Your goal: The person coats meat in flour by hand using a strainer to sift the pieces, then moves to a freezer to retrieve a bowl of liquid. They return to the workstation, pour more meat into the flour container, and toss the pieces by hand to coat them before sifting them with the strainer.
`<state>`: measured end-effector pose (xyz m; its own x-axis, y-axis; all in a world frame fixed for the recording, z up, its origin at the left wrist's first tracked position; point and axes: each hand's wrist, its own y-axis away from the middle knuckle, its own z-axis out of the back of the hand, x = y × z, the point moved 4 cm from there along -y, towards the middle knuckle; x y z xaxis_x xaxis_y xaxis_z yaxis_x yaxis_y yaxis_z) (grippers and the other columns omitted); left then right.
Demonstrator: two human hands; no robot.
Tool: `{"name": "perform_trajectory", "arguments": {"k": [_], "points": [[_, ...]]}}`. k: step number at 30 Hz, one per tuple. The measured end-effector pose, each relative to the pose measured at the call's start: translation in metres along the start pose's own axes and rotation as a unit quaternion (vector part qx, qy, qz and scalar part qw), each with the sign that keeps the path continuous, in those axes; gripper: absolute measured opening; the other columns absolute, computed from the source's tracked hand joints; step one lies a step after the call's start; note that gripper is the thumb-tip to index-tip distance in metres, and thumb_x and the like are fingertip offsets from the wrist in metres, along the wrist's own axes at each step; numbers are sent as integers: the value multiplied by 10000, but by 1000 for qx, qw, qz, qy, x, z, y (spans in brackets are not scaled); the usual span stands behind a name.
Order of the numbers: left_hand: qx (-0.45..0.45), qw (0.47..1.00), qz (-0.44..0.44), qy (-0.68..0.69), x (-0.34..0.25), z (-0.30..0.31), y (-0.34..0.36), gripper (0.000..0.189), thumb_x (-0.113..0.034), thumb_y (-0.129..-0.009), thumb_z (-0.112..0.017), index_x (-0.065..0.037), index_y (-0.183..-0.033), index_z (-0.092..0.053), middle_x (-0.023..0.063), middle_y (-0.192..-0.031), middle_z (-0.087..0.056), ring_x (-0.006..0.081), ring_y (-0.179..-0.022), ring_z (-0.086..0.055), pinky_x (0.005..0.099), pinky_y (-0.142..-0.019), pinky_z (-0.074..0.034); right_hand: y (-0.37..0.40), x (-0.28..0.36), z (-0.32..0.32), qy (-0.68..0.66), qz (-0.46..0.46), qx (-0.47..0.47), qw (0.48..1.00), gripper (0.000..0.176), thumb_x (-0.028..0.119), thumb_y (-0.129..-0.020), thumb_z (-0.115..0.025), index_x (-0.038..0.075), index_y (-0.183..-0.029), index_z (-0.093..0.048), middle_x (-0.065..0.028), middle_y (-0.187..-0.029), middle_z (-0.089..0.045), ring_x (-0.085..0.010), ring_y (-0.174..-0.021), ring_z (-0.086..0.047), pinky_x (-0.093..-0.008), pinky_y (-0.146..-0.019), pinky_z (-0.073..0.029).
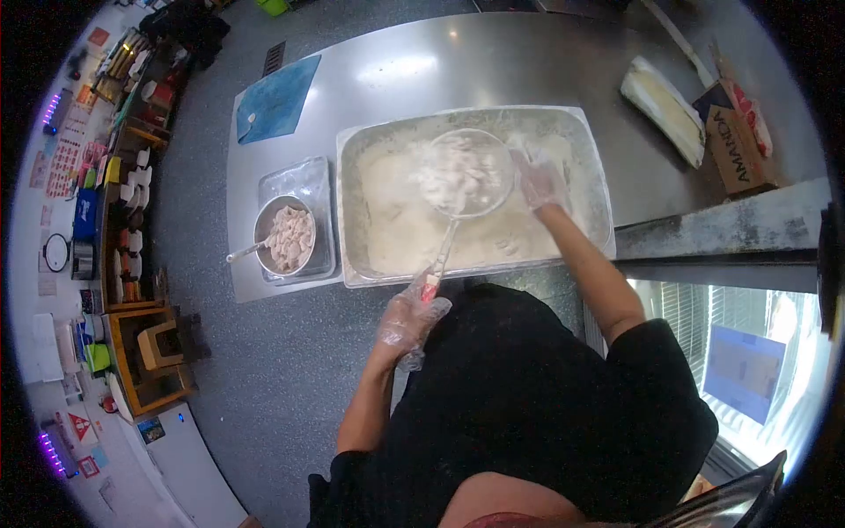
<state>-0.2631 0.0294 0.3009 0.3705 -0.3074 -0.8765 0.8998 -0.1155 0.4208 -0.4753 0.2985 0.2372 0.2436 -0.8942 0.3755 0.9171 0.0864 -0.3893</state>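
Observation:
In a plastic glove, my left hand (412, 319) is closed round the red-marked handle of a round strainer (452, 227). Pale floured pieces (459, 176), blurred by motion, lie in its mesh. The strainer is over a large metal pan (344, 220) that holds a bed of white flour (393, 233). My gloved right hand (540, 182) is at the strainer's right rim, its fingers stretched out and somewhat blurred. Left of the pan, a metal bowl (307, 260) holds pale raw-looking pieces (290, 234), and a handle sticks out over its rim.
The bowl stands in a clear plastic tray (322, 180) on the steel table (493, 62). A blue cloth (280, 99) lies at the table's far left. At the right are an opened bag (662, 110) and a printed cardboard box (735, 145). Shelves (132, 220) line the left wall.

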Motion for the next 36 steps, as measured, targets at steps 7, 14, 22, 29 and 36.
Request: {"name": "perform_trajectory", "arguments": {"k": [7, 14, 22, 29, 36], "points": [[-23, 996, 24, 78, -8, -15, 6, 691, -126, -767, -759, 5, -1365, -438, -43, -950, -558, 50, -790, -478, 198, -706, -421, 21, 23, -32, -716, -407, 20, 567, 616, 524, -967, -348, 79, -1389, -411, -70, -1386, -450, -221, -1243, -446, -347, -1053, -335], [-28, 998, 40, 46, -5, -21, 9, 685, -99, -766, -749, -5, -1369, -438, -54, -880, -551, 41, -681, -447, 194, -593, -395, 17, 38, -6, -754, -336, -24, 564, 593, 453, -980, -374, 69, -1429, -331, -43, -1434, -380, -161, -1314, -342, -295, -1106, -234], [-44, 996, 45, 64, 2, -12, 6, 685, -119, -783, -719, -21, -1389, -413, -33, -967, -562, 59, -776, -479, 199, -694, -401, 12, 31, -11, -727, -314, -31, 610, 606, 513, -968, -353, 134, -1440, -333, -21, -1446, -373, -191, -1348, -298, -330, -1111, -219], [-43, 991, 58, 114, -4, -23, 4, 688, -192, -806, -691, -40, -1407, -392, 28, -1049, -607, 137, -907, -544, 269, -828, -434, 7, 36, -2, -716, -347, 50, 604, 733, 618, -936, -282, 100, -1455, -287, -74, -1490, -313, -224, -1368, -283, -366, -1117, -222], [-44, 997, 68, -1, 11, -7, 1, 679, -194, -815, -693, -3, -1393, -393, 1, -963, -586, 106, -823, -509, 243, -752, -443, -21, -27, 40, -11, -124, 417, 900, 680, 596, -935, -312, 70, -1327, -492, -176, -1300, -537, -327, -1199, -498, -399, -1025, -360]]}}
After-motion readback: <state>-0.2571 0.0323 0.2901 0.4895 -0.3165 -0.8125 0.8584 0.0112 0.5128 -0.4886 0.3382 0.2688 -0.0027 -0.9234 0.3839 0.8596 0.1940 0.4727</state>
